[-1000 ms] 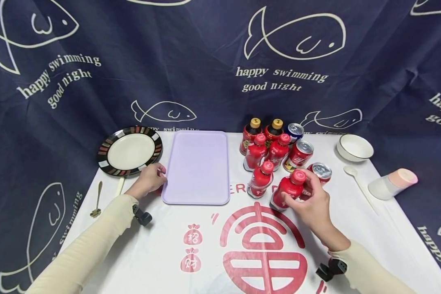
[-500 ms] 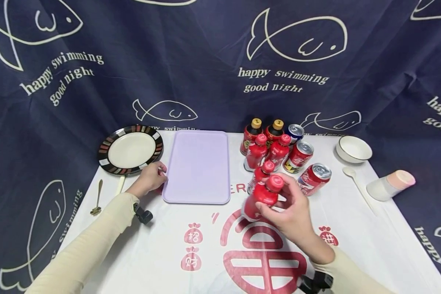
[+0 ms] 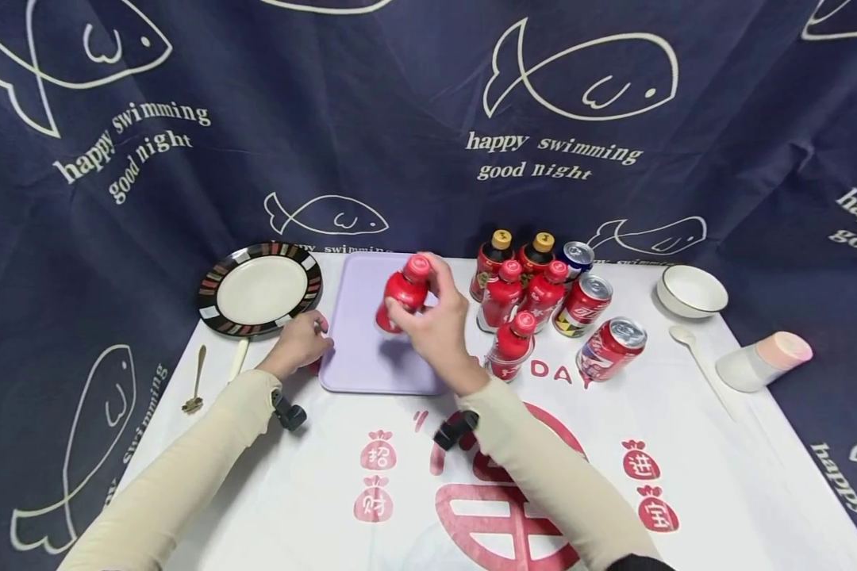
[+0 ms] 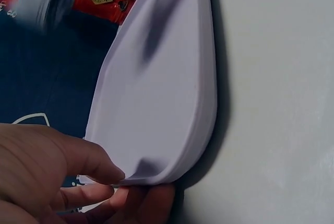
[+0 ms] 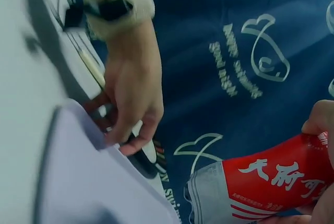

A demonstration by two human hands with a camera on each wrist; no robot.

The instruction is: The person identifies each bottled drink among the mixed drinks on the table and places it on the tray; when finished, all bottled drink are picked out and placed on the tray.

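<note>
My right hand (image 3: 440, 327) grips a red plastic drink bottle (image 3: 405, 295) with a red cap, holding it slightly tilted over a pale purple tray (image 3: 353, 361). In the right wrist view the bottle's red label (image 5: 276, 179) with white characters shows, and its clear base points left toward the tray side. At the tray's left edge, my left hand (image 3: 301, 346) pinches the rim; the left wrist view has the thumb (image 4: 99, 164) on top and fingers curled beneath. The held bottle's shadow falls on the tray surface.
Right of the tray stand red bottles (image 3: 511, 346), gold-capped dark bottles (image 3: 495, 262) and cans (image 3: 612, 349). A striped-rim plate (image 3: 210, 301) and a small gold spoon (image 3: 198, 377) lie left. Far right are a white bowl (image 3: 691, 293), a spoon (image 3: 700, 361) and a lying white-and-pink cup (image 3: 760, 362).
My right hand has lifted the red bottle from beside the front can and carried it left, past the other bottles, to over the tray. My left hand stays at the tray's edge.
</note>
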